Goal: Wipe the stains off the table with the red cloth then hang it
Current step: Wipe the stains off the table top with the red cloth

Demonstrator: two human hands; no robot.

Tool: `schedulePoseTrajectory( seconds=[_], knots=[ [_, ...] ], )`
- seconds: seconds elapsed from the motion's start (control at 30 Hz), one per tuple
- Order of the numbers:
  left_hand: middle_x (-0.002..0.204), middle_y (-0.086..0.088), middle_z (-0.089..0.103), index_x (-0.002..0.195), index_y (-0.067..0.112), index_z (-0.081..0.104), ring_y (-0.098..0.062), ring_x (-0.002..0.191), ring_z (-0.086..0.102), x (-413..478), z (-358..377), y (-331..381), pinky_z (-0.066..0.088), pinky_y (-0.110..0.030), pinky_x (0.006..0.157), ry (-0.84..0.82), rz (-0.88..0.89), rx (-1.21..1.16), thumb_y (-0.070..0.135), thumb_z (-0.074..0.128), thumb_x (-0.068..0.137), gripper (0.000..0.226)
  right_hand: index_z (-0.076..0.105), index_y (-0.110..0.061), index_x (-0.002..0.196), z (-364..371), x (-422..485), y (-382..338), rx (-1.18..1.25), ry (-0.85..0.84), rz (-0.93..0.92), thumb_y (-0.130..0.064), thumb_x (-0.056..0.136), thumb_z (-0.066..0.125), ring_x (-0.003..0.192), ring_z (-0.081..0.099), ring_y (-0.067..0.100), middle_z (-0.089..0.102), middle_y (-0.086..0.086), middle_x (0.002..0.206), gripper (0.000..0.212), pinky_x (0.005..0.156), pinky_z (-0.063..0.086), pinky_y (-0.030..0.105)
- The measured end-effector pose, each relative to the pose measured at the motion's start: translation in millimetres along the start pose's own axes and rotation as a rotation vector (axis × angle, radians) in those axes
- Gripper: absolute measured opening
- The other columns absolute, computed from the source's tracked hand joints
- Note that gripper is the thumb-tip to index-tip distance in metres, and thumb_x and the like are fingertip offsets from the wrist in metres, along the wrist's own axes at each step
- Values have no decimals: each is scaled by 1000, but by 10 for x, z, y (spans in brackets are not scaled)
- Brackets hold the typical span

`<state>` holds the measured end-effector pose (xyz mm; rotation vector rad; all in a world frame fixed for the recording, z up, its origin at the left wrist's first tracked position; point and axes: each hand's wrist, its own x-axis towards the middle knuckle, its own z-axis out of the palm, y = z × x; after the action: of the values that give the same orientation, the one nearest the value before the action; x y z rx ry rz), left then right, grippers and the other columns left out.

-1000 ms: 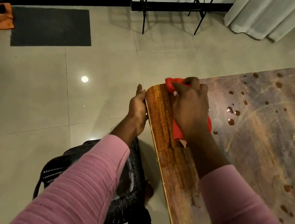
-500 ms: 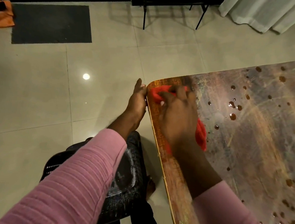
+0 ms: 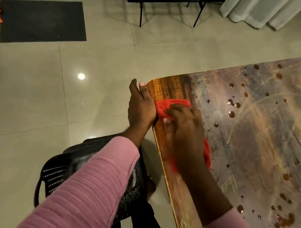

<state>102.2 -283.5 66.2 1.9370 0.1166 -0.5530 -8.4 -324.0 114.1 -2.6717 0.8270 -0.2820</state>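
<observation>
At the left edge of the tabletop (image 3: pixel 251 143), just below its rounded corner, the right hand (image 3: pixel 184 132) bears down on the red cloth (image 3: pixel 166 107), its fingers (image 3: pixel 177 112) bent over the bunched fabric and holding it. A second ago a strip of bare wood lay between cloth and edge. Now the cloth has been dragged across that strip and touches the left hand (image 3: pixel 141 106), which lies flat against the edge with its fingers straight and holding nothing. By my reading this is a sweep towards the edge, with the left hand set as a guard or catch. The wood near the corner looks clean, so that patch seems done.

Plenty remains. Brown stains (image 3: pixel 231 114) dot the surface to the right of the cloth, and more lie towards the near right, so wiping is at an early stage and hanging is not yet due.

Most of the cloth is hidden under the right hand; only its front fold and a red fringe by the wrist show. The left palm faces away, so whether it catches anything cannot be told. The tabletop runs out of view at right and bottom. A black metal stand (image 3: pixel 141 8) on the floor is cut off at the top, and a dark chair (image 3: pixel 87 170) sits below the arms.
</observation>
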Motion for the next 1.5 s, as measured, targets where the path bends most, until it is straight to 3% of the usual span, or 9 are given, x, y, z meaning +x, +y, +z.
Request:
schedulePoseTrajectory(
  seconds=[0.07,0.13,0.33,0.43,0.6,0.8,1.07,1.27,1.5],
  knots=[
    [132,-7,59,149,28,23,-29,113,59,23,-4,-21,47,-44,93,55,65,90,47,18,103,50,69,-11,112,-6,-132,23,-9,-31,-107,-26,90,45,109,54,25,67,5,116,36,97,30,24],
    [134,-4,58,149,28,23,-27,115,59,28,-18,-39,46,-41,93,83,141,180,49,19,102,51,68,-16,116,-28,-172,132,-57,-87,-145,-30,91,45,113,52,25,64,2,124,37,99,36,33],
    [137,-2,55,148,25,28,-25,118,58,45,-6,-67,34,-28,81,129,269,350,46,23,103,51,62,-22,126,-80,-79,344,-25,-28,147,-24,93,57,117,40,30,52,2,136,33,89,43,42],
    [135,-4,55,146,22,33,-26,115,58,51,-27,-75,43,-34,84,189,312,405,45,25,103,49,69,-18,115,-50,-242,208,-32,-25,-1,-15,87,63,110,47,30,61,2,125,29,85,45,37],
    [127,-7,59,142,20,40,-30,106,61,14,-38,-45,52,-45,81,190,385,496,44,26,102,48,74,-19,102,-127,-598,226,45,-78,-232,-25,90,52,101,50,24,65,-1,118,26,84,44,30],
    [125,-7,61,140,19,43,-27,106,62,-5,-37,-43,47,-38,80,210,393,524,40,27,104,44,72,-20,110,-180,-482,472,29,9,116,-18,87,66,110,43,25,60,3,125,24,83,44,39],
    [125,-5,62,138,19,45,-26,107,61,15,-12,-59,36,-29,74,239,389,517,39,26,104,44,75,-21,101,-177,-869,127,30,-87,-168,-25,87,49,100,53,24,65,-3,116,30,84,50,36],
    [141,-6,47,144,19,34,-27,116,56,-169,-17,-93,36,-30,76,184,329,394,42,28,103,47,72,-18,109,-208,-806,367,-32,36,165,-9,82,69,106,41,24,63,5,122,29,78,44,37],
    [150,-9,30,150,21,21,-30,119,52,-610,-2,-353,44,-35,77,65,287,231,42,28,103,53,74,-20,103,-255,-1208,211,65,-96,-205,-17,86,54,103,50,23,63,-3,117,26,88,41,29]
  ],
)
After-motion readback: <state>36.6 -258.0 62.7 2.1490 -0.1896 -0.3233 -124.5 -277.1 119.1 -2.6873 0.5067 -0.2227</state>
